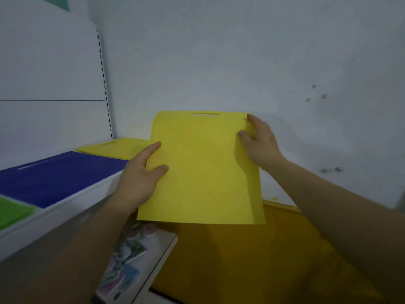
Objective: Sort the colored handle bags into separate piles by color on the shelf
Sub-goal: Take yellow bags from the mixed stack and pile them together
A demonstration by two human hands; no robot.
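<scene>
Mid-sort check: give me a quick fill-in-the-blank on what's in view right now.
The left hand and right hand together hold one ____ bag.
On the shelf, the pile between the green pile and the yellow pile is ____.
The bag's handle slot is at its ____ edge.
Missing: yellow; blue; top.

Green bag (13, 210) blurred, cropped at left edge | blue bag (54, 176) runs off frame left | shelved yellow bag (109, 148) partly hidden behind held yellow bag (201, 172) and left hand (140, 178) | most left-hand fingers out of sight behind held yellow bag | printed packs (129, 255) on lower shelf (162, 255) too blurred to identify | left forearm (76, 249) and right forearm (339, 216) cropped at frame edges
</scene>
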